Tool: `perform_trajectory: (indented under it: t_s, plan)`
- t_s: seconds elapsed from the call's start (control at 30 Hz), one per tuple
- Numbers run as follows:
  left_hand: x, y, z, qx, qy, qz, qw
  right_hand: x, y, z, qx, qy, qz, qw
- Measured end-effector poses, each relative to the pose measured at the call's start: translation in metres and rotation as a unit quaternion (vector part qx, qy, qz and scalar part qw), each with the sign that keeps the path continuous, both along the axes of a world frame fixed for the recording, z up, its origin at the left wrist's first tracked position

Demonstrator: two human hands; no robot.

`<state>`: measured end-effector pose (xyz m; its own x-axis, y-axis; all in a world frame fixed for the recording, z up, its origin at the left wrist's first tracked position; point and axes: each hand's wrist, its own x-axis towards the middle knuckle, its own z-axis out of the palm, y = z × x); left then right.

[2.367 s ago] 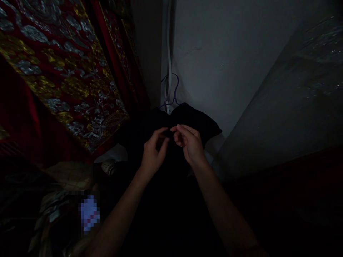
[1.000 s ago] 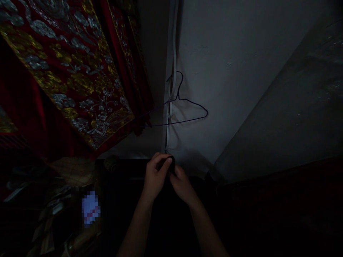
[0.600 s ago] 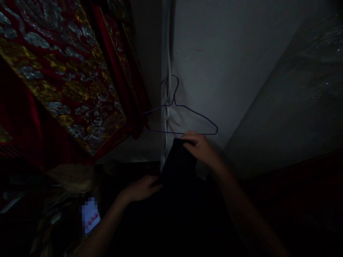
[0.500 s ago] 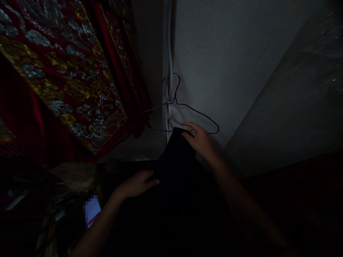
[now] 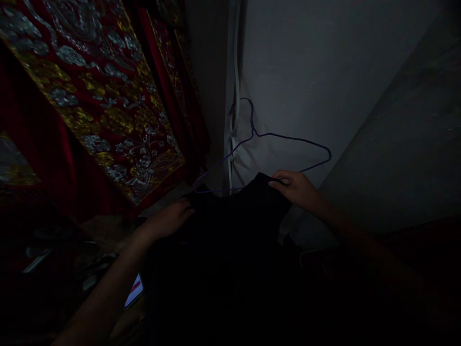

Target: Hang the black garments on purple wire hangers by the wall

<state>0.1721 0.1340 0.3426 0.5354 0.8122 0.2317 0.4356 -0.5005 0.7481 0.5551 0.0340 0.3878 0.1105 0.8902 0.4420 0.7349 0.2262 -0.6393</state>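
A purple wire hanger (image 5: 284, 136) is in front of the wall, tilted up on its right side, its hook beside a pale cable. Below it spreads a black garment (image 5: 234, 240), its upper edge at the hanger's bottom bar. My right hand (image 5: 297, 186) pinches the garment's upper right part against that bar. At the upper left part of the garment, my left hand (image 5: 171, 218) is closed on the cloth, just below the hanger's left corner. Darkness hides the garment's lower part and most of its folds.
Red cloth (image 5: 118, 115) with gold and silver embroidery hangs at the left. A pale cable (image 5: 236, 67) runs down the grey wall (image 5: 306, 62) behind the hanger. Low at the left, a lit phone screen (image 5: 134, 290) shows beside my forearm among dim clutter.
My hands have moved apart, my left one up and left onto the cloth, my right one rightward. The garment's top has spread wider, and the hanger has tilted and shifted right in view.
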Motion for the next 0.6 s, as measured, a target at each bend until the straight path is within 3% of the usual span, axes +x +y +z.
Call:
perform_trajectory:
  t_s: [0.13,0.3,0.47,0.53,0.6]
  plan:
    - [0.026,-0.008,0.049,0.186,0.055,-0.039,0.98,0.006,-0.013,0.01,0.026,-0.029,-0.032,0.999]
    - [0.067,-0.025,0.095,0.275,0.032,-0.063,0.959,-0.025,-0.023,0.006,0.014,-0.001,-0.005,1.0]
    - [0.095,-0.003,0.1,0.285,-0.02,-0.016,0.958,-0.046,-0.031,-0.004,0.048,0.006,0.017,0.999]
    - [0.094,0.009,0.096,0.284,-0.012,-0.03,0.958,-0.032,-0.032,-0.004,0.101,-0.009,-0.044,0.994]
    - [0.09,0.015,0.093,0.286,0.0,-0.031,0.958,-0.006,-0.03,0.0,0.176,-0.024,-0.157,0.971]
